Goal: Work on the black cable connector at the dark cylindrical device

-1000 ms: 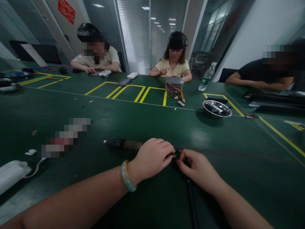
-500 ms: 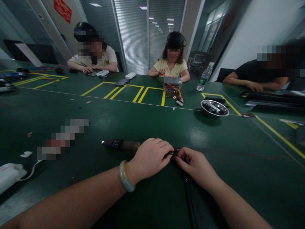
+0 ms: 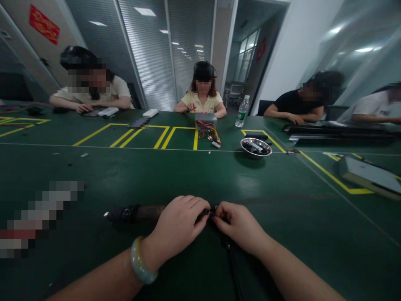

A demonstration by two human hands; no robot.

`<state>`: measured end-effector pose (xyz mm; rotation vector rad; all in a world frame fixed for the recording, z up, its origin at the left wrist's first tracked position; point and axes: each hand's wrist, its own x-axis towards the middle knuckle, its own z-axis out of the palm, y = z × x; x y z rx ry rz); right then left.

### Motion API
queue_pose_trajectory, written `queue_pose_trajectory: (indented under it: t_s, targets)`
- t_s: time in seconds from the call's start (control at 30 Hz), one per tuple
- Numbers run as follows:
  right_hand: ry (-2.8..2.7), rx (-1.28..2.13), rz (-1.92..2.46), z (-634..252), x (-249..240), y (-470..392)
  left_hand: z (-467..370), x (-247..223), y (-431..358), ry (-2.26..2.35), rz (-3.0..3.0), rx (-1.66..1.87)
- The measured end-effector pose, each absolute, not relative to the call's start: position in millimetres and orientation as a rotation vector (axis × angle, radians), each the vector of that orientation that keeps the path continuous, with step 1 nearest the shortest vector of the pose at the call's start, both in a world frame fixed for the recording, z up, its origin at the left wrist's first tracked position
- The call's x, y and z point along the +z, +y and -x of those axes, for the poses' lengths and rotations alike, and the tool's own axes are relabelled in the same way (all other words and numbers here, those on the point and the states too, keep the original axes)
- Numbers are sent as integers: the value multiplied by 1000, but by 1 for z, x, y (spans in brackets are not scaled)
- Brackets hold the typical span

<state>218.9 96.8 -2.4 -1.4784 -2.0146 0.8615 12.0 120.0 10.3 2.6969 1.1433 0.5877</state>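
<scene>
An electric screwdriver (image 3: 147, 213) lies sideways on the green table, its black nose and silver tip to the left. Over its rear part, my left hand (image 3: 183, 219) is closed, with a bracelet on the wrist. Between the two hands a small dark connector (image 3: 206, 212) with a metallic glint shows, partly covered by fingers. My right hand (image 3: 239, 223) pinches at the tool's rear end, where a black cable (image 3: 232, 263) starts and runs down toward me. The exact contact between cable end and tool is hidden by my fingers.
Farther off stand a metal bowl (image 3: 256, 148) with dark parts, a water bottle (image 3: 242, 112) and a metal box (image 3: 206, 121) with coloured wires. A flat grey case (image 3: 369, 173) lies at right. Several people sit across the table (image 3: 131, 167), marked with yellow tape.
The view has turned to the right, bringing the grey case and another person into sight. Both hands keep the same grip at the screwdriver's rear.
</scene>
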Motion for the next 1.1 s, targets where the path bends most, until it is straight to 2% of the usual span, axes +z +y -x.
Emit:
queue_pose_trajectory:
  t_s: [0.53,1.1]
  targets:
    - [-2022,776,1507,-219,-5,95,-12,7,120,1138,-2736,588]
    - [-1954,838,1475,-219,-8,95,-11,4,120,1135,-2745,646]
